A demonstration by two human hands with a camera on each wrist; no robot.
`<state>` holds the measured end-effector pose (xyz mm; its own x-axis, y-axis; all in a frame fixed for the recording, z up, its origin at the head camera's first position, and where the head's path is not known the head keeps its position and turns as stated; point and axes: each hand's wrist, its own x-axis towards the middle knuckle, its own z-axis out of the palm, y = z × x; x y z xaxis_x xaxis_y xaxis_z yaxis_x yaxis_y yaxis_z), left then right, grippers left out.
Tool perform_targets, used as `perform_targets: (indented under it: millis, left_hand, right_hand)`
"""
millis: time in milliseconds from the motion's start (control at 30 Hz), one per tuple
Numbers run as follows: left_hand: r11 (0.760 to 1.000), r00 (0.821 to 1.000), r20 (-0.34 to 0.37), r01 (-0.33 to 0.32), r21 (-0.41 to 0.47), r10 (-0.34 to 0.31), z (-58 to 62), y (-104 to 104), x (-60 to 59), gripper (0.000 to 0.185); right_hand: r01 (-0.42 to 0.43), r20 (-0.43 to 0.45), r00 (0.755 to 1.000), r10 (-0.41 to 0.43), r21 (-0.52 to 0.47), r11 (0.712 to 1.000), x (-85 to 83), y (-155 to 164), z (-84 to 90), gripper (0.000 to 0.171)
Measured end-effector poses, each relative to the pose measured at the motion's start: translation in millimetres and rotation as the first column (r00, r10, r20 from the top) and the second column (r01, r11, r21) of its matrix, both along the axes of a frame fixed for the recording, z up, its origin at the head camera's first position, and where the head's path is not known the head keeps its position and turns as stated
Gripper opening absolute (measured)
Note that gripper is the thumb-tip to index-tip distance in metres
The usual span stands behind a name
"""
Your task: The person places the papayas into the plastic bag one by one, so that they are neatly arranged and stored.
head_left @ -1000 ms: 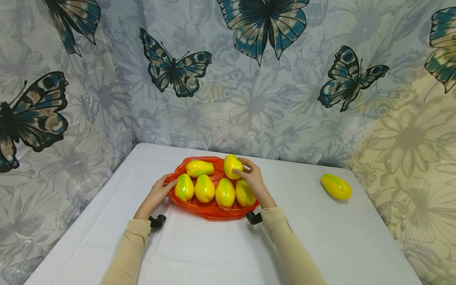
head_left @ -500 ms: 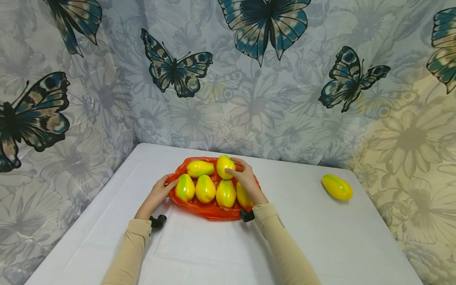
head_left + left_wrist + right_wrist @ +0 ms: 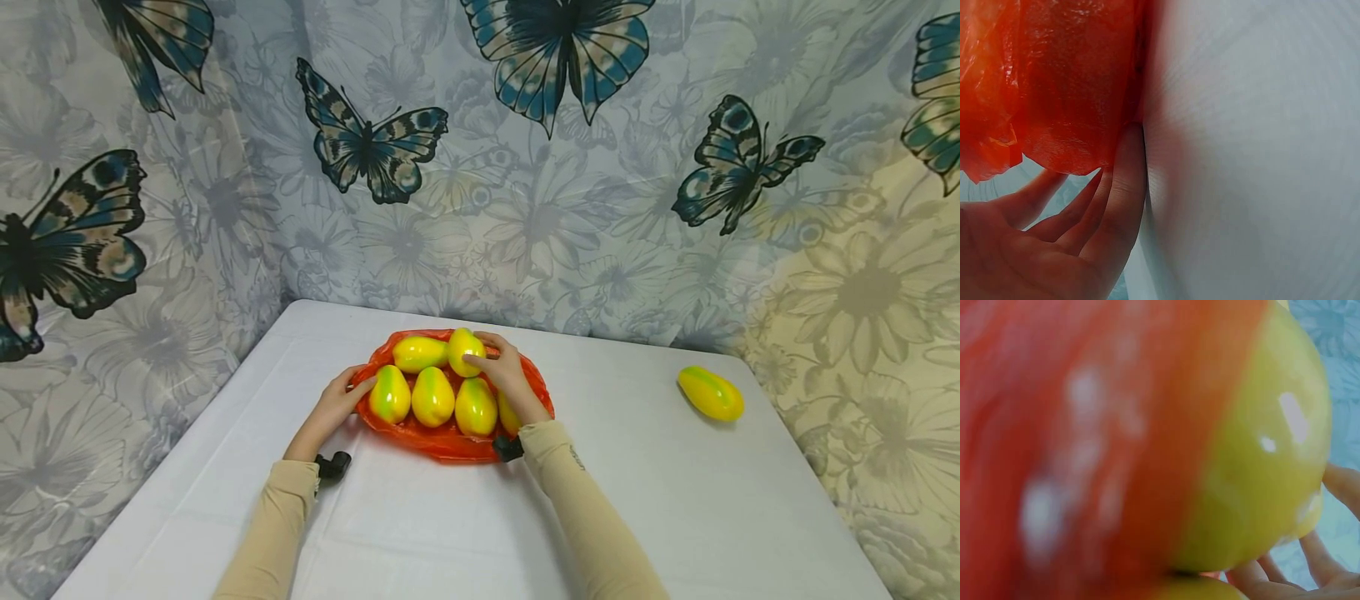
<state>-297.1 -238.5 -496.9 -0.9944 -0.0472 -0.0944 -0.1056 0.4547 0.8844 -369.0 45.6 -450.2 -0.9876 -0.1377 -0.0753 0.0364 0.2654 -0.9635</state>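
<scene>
A red plastic bag [image 3: 536, 385] lies spread open on the table, with several glossy yellow mango-shaped fruits in it, some streaked green. My left hand [image 3: 334, 408] holds the bag's left edge, thumb over the rim beside a fruit [image 3: 390, 396]. In the left wrist view, fingers [image 3: 1124, 194] lie against the red plastic's outer side. With thumb and fingers, my right hand [image 3: 512, 379] grips a mango-shaped fruit [image 3: 462, 350] in the back row, right beside a lying fruit [image 3: 418, 354]. A nearer fruit [image 3: 1266, 437] fills much of the right wrist view; the front-right fruit is partly hidden by my right hand.
A single yellow-green fruit [image 3: 711, 393] lies apart on the right of the white-covered table [image 3: 420, 533]. Butterfly-patterned fabric [image 3: 555, 217] hangs behind the table. Each wrist wears a black device [image 3: 333, 467].
My right hand has moved left with its fruit, from the back right of the bag to beside the lying one. It now covers more of the front-right fruit. The left hand stays put.
</scene>
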Motion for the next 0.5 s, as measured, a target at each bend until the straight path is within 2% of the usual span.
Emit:
perform_targets:
  millis: [500]
  left_hand:
    - [1.0, 1.0, -0.005, 0.012, 0.019, -0.012, 0.0, -0.1, 0.0, 0.066]
  right_hand:
    - [0.055, 0.006, 0.998, -0.055, 0.031, 0.998, -10.0, -9.9, -8.4, 0.047]
